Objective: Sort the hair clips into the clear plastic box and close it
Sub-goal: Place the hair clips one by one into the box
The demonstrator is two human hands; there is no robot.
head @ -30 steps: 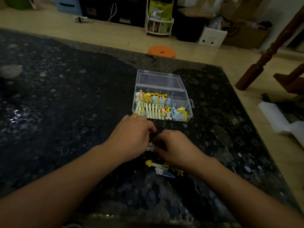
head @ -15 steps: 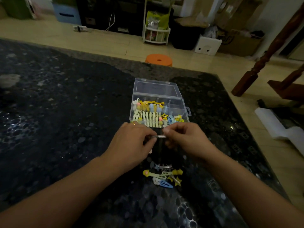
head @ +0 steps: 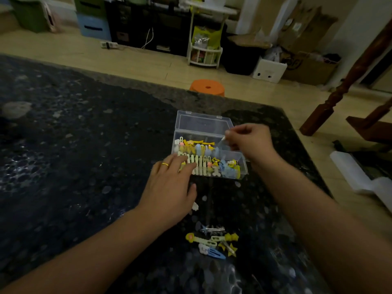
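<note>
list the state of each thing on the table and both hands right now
clear plastic box: lid open, partly filled with clips
clip in right hand: pinched, held over the box
loose hair clips: lying on the table, outside the box
left hand: fingers straight, tips resting on the box's front left corner
right hand: fingers curled, pinching a clip

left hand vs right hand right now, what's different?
1. The left hand lies low with fingers extended onto the near left edge of the clear box; the right hand is raised over the box's right side.
2. The left hand grips nothing; the right hand's curled fingers pinch a small pale clip.
3. The left hand wears a gold ring; none shows on the right.

Both reach at the open box.
</note>
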